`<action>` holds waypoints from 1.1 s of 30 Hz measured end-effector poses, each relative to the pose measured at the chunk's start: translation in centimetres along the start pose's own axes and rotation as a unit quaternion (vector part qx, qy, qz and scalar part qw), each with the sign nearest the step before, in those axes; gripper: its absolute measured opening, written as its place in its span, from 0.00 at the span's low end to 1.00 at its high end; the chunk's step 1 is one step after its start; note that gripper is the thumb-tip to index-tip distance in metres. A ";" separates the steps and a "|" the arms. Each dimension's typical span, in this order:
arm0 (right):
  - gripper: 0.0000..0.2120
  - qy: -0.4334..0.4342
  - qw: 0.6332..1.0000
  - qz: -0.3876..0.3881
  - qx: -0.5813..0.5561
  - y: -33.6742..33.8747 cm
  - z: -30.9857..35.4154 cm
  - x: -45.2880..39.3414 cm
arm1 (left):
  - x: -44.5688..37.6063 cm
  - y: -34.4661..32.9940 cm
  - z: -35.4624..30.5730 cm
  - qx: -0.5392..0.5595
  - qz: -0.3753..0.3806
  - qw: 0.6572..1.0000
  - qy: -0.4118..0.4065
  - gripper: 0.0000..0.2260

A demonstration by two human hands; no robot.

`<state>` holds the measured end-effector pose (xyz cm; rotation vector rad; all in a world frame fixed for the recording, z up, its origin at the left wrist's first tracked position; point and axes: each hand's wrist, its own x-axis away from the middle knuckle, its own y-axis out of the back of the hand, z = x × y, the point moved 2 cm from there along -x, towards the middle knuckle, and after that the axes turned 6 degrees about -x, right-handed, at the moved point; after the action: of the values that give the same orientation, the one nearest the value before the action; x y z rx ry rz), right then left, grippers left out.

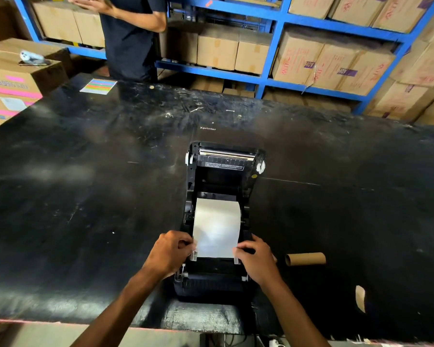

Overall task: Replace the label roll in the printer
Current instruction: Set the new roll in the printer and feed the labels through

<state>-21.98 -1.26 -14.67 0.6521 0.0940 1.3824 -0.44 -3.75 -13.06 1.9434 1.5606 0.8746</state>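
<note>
While hands (213, 254) pinch it, white label strip (216, 229) (blank), open printer (221, 169)

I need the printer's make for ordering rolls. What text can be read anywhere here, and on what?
"Xprinter": white lettering on the open lid of the printer.
White-framed sticker inside the lid: too small to read.
"ADH": purple patches on the shelf boxes, upside down; their red print is unreadable.
Pink-striped box: print blurred.
</note>
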 end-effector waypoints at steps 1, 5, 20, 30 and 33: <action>0.07 -0.008 1.000 0.004 -0.010 0.0 0.0 -0.2 | 0.0 0.1 -0.1 0.003 0.000 1.000 0.002 0.05; 0.12 -0.040 0.998 0.036 -0.031 0.4 0.3 -0.6 | 0.0 0.2 -0.4 -0.028 0.020 0.999 0.012 0.09; 0.07 -0.017 0.998 0.006 -0.066 0.7 0.3 -0.3 | -0.8 0.2 0.0 -0.031 0.034 0.999 0.020 0.07; 0.08 0.023 0.999 -0.019 -0.018 0.8 -0.1 -0.3 | -1.1 0.2 0.0 -0.031 0.029 0.999 0.026 0.05; 0.05 0.037 0.999 -0.018 0.025 0.8 0.5 -0.2 | -0.8 0.2 -0.2 -0.033 0.019 0.999 0.020 0.05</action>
<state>-22.48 -1.58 -13.93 0.6377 0.1996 1.3736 -0.54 -4.54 -12.91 1.9257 1.5030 0.9736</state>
